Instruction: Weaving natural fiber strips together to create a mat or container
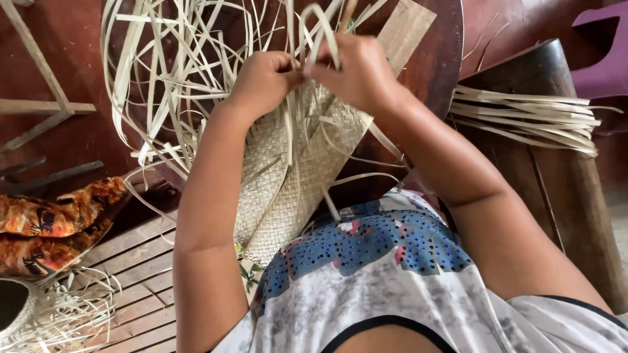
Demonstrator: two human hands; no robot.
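We see left hand (265, 82) and right hand (356, 72) close together, both pinching loose strips (320, 33) at woven mat (288, 189) top edge. Mat's long axis runs from lap away; both hands equally near.

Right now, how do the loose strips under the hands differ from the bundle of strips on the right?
The loose strips curl and splay in all directions, joined to a woven mat; the bundle lies straight, gathered and unwoven. Both hands grip the loose strips; nothing touches the bundle. Both are pale, flat, narrow strips.
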